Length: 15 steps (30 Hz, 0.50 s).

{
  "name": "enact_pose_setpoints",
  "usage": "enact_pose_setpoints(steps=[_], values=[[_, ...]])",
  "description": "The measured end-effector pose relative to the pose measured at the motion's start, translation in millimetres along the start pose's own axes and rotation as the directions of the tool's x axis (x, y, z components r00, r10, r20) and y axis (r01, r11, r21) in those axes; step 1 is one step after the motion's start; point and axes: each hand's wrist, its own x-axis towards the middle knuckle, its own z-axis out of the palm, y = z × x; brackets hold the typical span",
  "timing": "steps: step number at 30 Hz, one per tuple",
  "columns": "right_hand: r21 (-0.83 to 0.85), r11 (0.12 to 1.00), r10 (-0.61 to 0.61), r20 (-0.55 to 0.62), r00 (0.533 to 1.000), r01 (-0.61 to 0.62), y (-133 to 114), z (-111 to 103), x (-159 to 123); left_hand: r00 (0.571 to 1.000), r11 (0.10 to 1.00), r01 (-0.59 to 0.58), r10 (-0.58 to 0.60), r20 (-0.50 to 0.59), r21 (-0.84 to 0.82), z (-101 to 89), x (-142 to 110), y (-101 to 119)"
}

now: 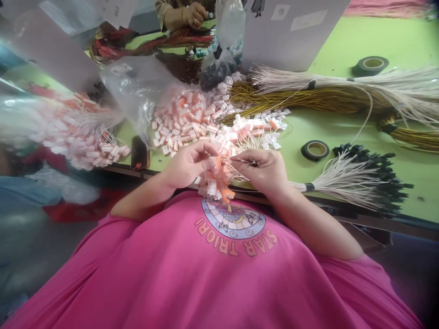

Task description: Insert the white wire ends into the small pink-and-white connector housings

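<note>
My left hand (pixel 192 165) is closed with its fingertips on an orange-and-white connector (pixel 218 165). My right hand (pixel 263 170) pinches thin white wires (pixel 244 161) just to the right of it, and the two hands nearly meet at the table's front edge. Between and below them hangs a cluster of wired connectors (pixel 219 185), white and orange. Behind my hands more white and orange connector housings (pixel 185 116) lie in a loose pile. Exactly where the wire ends meet the connector is hidden by my fingers.
Bundles of white wires (pixel 343 80) and yellow wires (pixel 302 99) lie behind on the right. Black tape rolls (pixel 314 150) and a bundle with black connectors (pixel 373 178) are nearer. A clear plastic bag (pixel 137 87) stands left. Across the table is another person's hand (pixel 195 16).
</note>
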Motion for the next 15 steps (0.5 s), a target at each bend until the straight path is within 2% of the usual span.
enact_pose_setpoints(steps=[3, 5, 10, 15], values=[[-0.053, 0.998, -0.023, -0.053, 0.998, 0.021, -1, 2, -1, 0.992, 0.989, 0.120, -0.117, 0.040, -0.090, 1.5, 1, -4], [-0.067, 0.997, -0.043, -0.057, 0.997, 0.039, 0, 2, -2, 0.988, 0.982, 0.154, -0.150, 0.040, -0.114, 4.4, 3, -6], [-0.148, 0.988, -0.059, -0.082, 0.995, 0.047, 5, 5, -4, 0.987, 0.982, 0.160, -0.161, 0.002, -0.102, 11.7, 2, -2], [-0.192, 0.981, -0.051, -0.104, 0.993, 0.031, 4, 5, -6, 0.993, 0.993, 0.115, -0.113, -0.038, 0.032, 12.9, -3, 0]])
